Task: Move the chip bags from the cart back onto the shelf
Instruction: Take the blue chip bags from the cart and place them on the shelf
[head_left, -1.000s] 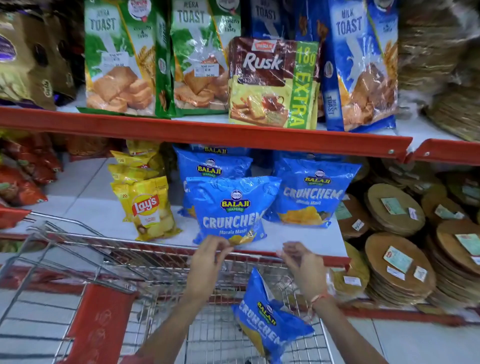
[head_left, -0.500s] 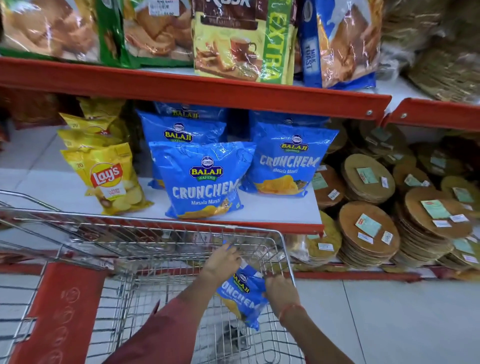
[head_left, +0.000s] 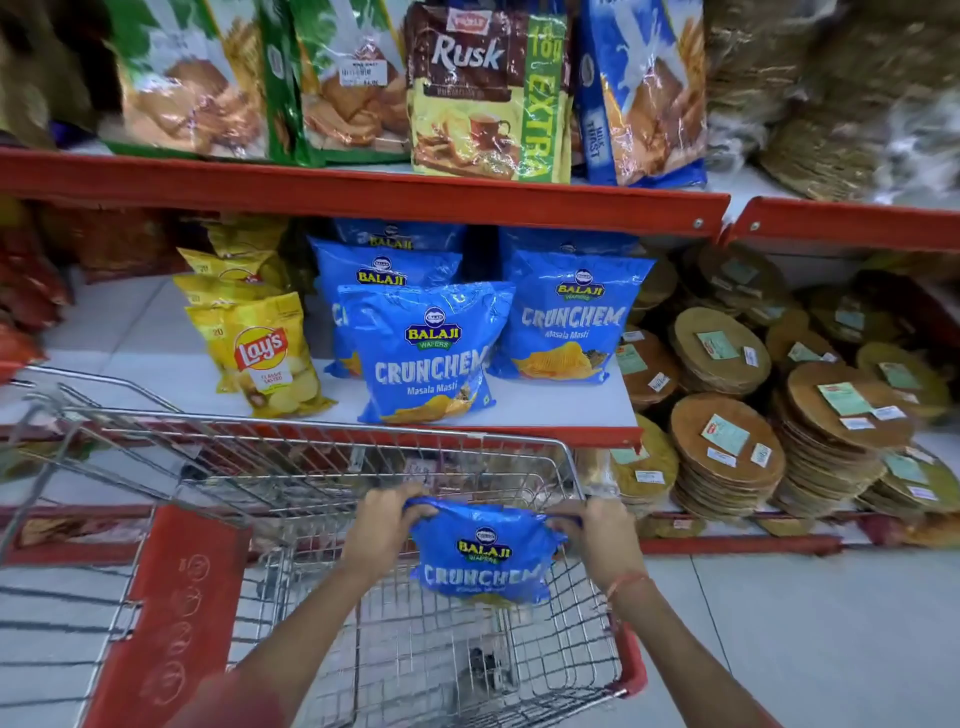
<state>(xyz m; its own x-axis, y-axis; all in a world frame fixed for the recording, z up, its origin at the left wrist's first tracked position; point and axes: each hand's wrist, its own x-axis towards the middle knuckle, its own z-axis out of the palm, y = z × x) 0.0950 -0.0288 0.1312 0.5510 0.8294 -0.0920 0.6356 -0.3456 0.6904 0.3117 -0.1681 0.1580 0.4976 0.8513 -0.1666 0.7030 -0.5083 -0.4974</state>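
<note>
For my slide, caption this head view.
Both hands, left hand and right hand, lift a blue Crunchem bag from the cart.

Blue chip bag (head_left: 483, 558) — yellow logo, silver cart (head_left: 322, 467), red-edged shelf (head_left: 519, 431), yellow Lay's bag (head_left: 262, 358)

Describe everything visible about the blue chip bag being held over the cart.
The blue chip bag is a glossy plastic pillow pack, puffed and sealed, printed with a yellow-on-dark "BALAJI WAFERS" logo and white "CRUNCHEM" lettering; a bit of yellow shows at its bottom edge. It hangs upright, front facing the camera, above the wire cart basket, apparently clear of its mesh. The left hand pinches its top left corner and the right hand its top right corner, bunching the top seam between them.
</note>
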